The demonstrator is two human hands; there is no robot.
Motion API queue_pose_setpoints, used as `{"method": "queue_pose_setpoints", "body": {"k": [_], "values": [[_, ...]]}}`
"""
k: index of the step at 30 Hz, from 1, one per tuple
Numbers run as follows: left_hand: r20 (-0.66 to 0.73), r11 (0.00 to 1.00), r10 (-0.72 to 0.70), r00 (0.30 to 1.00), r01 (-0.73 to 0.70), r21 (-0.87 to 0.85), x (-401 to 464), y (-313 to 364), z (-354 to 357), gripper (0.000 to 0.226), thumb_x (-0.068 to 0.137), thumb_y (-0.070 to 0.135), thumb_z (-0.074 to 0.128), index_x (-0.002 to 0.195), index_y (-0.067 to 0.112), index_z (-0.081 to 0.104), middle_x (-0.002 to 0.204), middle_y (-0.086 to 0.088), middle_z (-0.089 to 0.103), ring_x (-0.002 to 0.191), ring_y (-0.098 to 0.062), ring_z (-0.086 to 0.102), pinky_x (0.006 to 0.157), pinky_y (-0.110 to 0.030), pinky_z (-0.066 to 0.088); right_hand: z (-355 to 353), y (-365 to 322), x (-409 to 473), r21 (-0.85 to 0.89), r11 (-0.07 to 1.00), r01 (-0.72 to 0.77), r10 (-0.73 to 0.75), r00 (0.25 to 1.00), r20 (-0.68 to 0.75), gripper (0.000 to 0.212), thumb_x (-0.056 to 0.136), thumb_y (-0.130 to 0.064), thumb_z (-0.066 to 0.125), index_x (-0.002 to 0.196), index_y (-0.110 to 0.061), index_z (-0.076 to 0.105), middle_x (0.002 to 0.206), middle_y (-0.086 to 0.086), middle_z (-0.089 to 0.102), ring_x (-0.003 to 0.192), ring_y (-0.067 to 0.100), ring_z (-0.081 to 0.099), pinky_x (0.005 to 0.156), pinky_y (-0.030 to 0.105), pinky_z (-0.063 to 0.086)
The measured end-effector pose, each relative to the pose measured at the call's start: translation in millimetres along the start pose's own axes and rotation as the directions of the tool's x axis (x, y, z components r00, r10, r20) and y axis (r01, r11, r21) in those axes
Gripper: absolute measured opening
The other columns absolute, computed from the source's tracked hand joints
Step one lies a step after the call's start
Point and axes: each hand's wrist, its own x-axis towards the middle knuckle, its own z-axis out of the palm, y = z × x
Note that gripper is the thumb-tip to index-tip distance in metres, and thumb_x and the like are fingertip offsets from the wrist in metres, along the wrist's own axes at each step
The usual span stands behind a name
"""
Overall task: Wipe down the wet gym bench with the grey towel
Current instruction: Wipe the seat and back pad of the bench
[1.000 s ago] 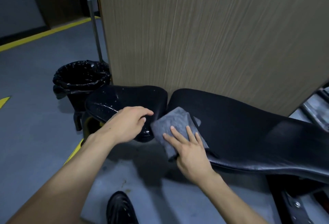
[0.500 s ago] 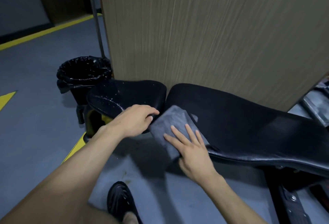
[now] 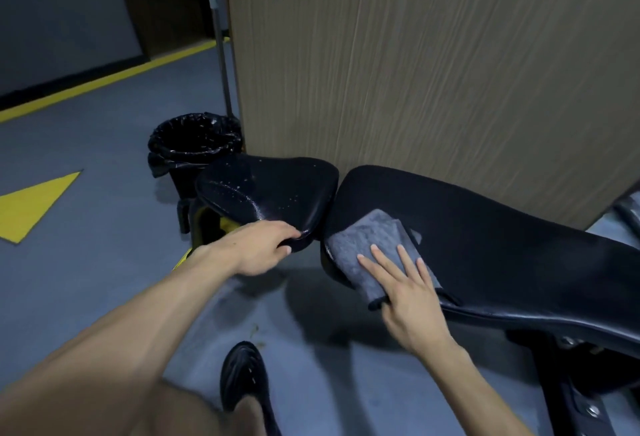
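The right hand (image 3: 412,300) lies flat with fingers spread wide on the grey towel (image 3: 372,252), pressing it onto the near left end of the long back pad (image 3: 502,262) of the gym bench; the towel's lower edge hangs over the pad's rim. The left hand (image 3: 258,250) curls its fingers around the near edge of the seat pad (image 3: 266,193), which is speckled with water drops and sits just left of the back pad across a narrow gap. Behind the bench rises a wood-grain panel (image 3: 415,72). A black bin (image 3: 194,145) with a liner stands beyond the seat, beside a thin metal pole (image 3: 221,65). A black shoe (image 3: 244,380) rests on the grey floor (image 3: 86,210) with yellow markings.
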Motion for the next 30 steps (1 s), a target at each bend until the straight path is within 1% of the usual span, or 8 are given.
{"method": "queue_pose_setpoints", "body": {"k": [6,10,14,16,19,24,28,30], "values": [[-0.029,0.998,-0.058,0.998,0.058,0.018,-28,-24,-9,0.045,0.103,0.021,0.046,0.147,0.017,0.047,0.155,0.003,0.045,0.143,-0.019,0.040,0.116,-0.030,0.030,3,20,-56,0.001,0.994,-0.109,0.109,0.986,-0.124,0.093,0.061,-0.010,0.047,0.150,-0.039,0.037,0.160,-0.013,0.030,0.151,0.033,0.018,0.116,0.059,0.023],[-0.040,0.999,-0.047,0.998,0.047,-0.009,-32,-46,-1,0.045,0.102,0.021,0.047,0.147,0.019,0.047,0.156,0.005,0.043,0.143,-0.018,0.039,0.117,-0.031,0.030,9,-29,-18,-0.126,0.992,0.006,-0.018,0.996,-0.090,0.088,0.061,-0.018,0.055,0.147,-0.035,0.044,0.157,-0.004,0.038,0.143,0.045,0.030,0.110,0.064,0.027],[-0.121,0.998,-0.009,0.993,0.001,-0.061,-14,-61,-19,0.042,0.102,0.018,0.048,0.144,0.021,0.052,0.152,0.008,0.047,0.140,-0.016,0.043,0.115,-0.026,0.031,17,-72,56,-0.267,0.952,0.150,-0.147,0.989,0.033,0.080,0.060,-0.023,0.070,0.136,-0.038,0.053,0.158,-0.001,0.035,0.141,0.052,0.028,0.107,0.073,0.023],[-0.197,0.998,0.000,0.980,-0.013,-0.063,1,-72,-33,0.041,0.102,0.019,0.048,0.143,0.021,0.053,0.151,0.008,0.048,0.140,-0.015,0.044,0.116,-0.029,0.032,16,-70,71,-0.299,0.939,0.172,-0.160,0.985,0.063,0.072,0.060,-0.025,0.066,0.130,-0.039,0.057,0.158,-0.002,0.036,0.142,0.051,0.028,0.105,0.075,0.024],[-0.208,0.997,-0.007,0.978,-0.010,-0.078,19,-86,-42,0.041,0.103,0.019,0.048,0.143,0.023,0.053,0.151,0.009,0.048,0.140,-0.015,0.043,0.116,-0.033,0.033,13,-53,54,-0.275,0.943,0.190,-0.188,0.982,0.030,0.070,0.066,-0.025,0.038,0.132,-0.043,0.054,0.160,-0.006,0.032,0.146,0.044,0.026,0.108,0.070,0.027],[-0.226,0.996,0.051,0.973,-0.067,-0.064,44,-101,-46,0.040,0.104,0.022,0.045,0.142,0.030,0.052,0.150,0.016,0.048,0.138,-0.014,0.045,0.113,-0.041,0.040,18,-43,27,-0.209,0.971,0.118,-0.142,0.984,-0.104,0.074,0.066,-0.022,0.039,0.135,-0.044,0.052,0.159,-0.007,0.034,0.148,0.039,0.025,0.108,0.068,0.028],[-0.264,0.987,0.122,0.957,-0.145,-0.069,56,-117,-44,0.041,0.103,0.019,0.046,0.142,0.029,0.054,0.149,0.016,0.049,0.138,-0.009,0.045,0.114,-0.030,0.036,30,-84,39,-0.132,0.984,-0.121,0.090,0.971,-0.223,0.074,0.065,-0.023,0.042,0.136,-0.041,0.055,0.158,-0.006,0.037,0.147,0.040,0.025,0.110,0.068,0.022],[-0.286,0.980,0.136,0.948,-0.171,-0.101,57,-125,-40,0.041,0.102,0.016,0.047,0.142,0.027,0.055,0.149,0.015,0.049,0.137,-0.009,0.045,0.113,-0.025,0.033,36,-102,59,-0.139,0.967,-0.214,0.180,0.959,-0.220,0.078,0.061,-0.018,0.056,0.136,-0.039,0.055,0.157,-0.003,0.038,0.145,0.044,0.026,0.110,0.069,0.021]]}}
